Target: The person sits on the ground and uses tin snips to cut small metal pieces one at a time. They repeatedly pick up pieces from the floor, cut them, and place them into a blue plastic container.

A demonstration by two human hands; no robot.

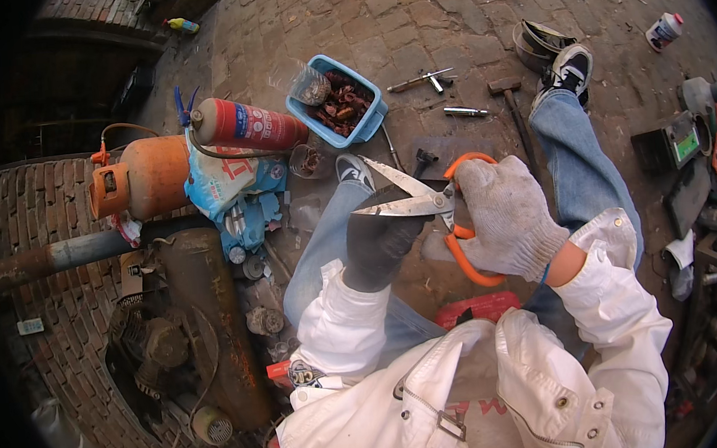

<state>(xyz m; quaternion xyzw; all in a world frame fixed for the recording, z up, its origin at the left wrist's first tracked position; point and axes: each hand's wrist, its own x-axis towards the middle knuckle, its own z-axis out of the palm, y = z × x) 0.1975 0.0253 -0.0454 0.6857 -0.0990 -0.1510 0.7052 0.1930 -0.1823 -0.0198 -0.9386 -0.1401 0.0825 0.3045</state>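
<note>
We look down at our two gloved hands above our knees. Our right hand (509, 216), in a light knitted glove, is closed around the orange handles of the shears (424, 202). The handles are spread, so the two metal blades are apart. The long axis of the shears goes from right to left: the handles are on the right, inside our right hand, and the blade points look to the left and a little far. Our left hand (380, 235), in a dark glove, is directly under the blades and seems to touch them. Its fingers look curled, but we cannot tell if they hold some small piece, because the glove and the blades hide it. So the left hand is the nearer one to the blade points, and the right hand is at the opposite end.

On the brick ground (443, 15), far from the hands, stands a blue tray (370, 109) with rusty small parts. Left of it lie a red cylinder (250, 125) and an orange gas tank (148, 175). To the far right a hammer (516, 110) lies near our right foot. Nothing stands between the blades and the left hand; our knees are just below.
</note>
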